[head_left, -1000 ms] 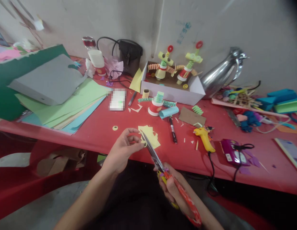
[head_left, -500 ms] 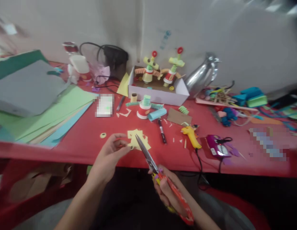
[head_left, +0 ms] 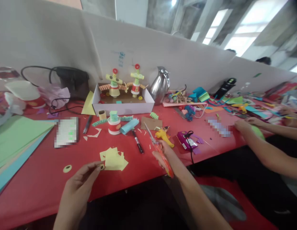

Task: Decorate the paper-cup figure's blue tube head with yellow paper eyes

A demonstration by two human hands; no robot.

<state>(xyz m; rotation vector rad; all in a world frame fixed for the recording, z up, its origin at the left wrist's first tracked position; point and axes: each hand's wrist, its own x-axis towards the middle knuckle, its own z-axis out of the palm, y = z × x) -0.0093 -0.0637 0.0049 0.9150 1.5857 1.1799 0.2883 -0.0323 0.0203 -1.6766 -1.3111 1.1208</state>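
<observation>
A white box stands open toward the back of the red surface, with two paper figures upright inside it and a small yellow disc beside the right one. Just right of the box is a metal jug; its inside cannot be seen. Farther right, a pink tray carries a jumble of thin sticks. A black bag sits left of the box, its contents hidden. In front of the box, an upside-down red and white paper cup bears folded green paper on top. The left hand pinches a small paper circle with a dark middle, near a stack of yellow paper; whether they touch is unclear. A similar paper eye lies on the surface to the left. The right hand grips red-handled scissors, blades pointing away, near a yellow glue gun.
</observation>
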